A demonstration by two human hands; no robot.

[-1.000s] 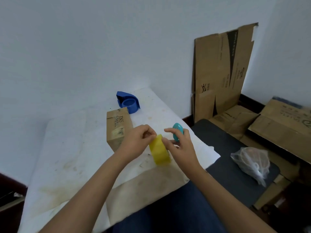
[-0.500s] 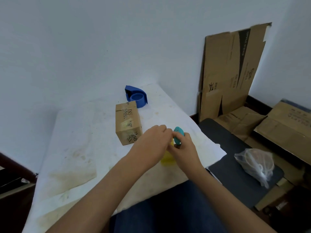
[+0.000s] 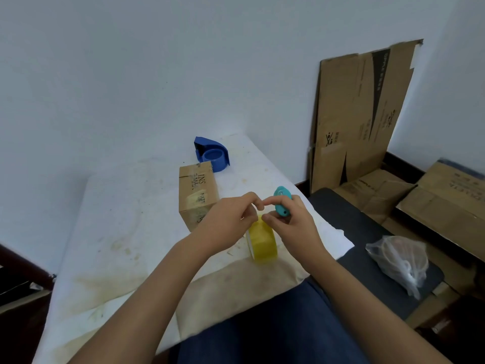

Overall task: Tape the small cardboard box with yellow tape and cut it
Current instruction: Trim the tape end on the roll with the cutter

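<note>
A roll of yellow tape (image 3: 263,244) stands on edge above the white table (image 3: 118,232), between both hands. My left hand (image 3: 228,222) grips the roll's top from the left, fingers pinched at its rim. My right hand (image 3: 291,224) holds a small teal cutter (image 3: 282,203) in its fingers, and its thumb and forefinger touch the top of the roll. The small cardboard box (image 3: 197,191) lies on the table just behind my left hand, with old tape patches on its top. Neither hand touches the box.
A blue tape dispenser (image 3: 212,154) sits behind the box near the wall. Flattened cardboard (image 3: 359,111) leans in the right corner, with more boxes (image 3: 446,200) on the floor. A clear plastic bag (image 3: 399,261) rests on a dark seat (image 3: 349,224) to the right.
The roll, hidden behind my left hand half a second ago, shows again below both hands. The hands stayed together over it; the view shifted slightly.
</note>
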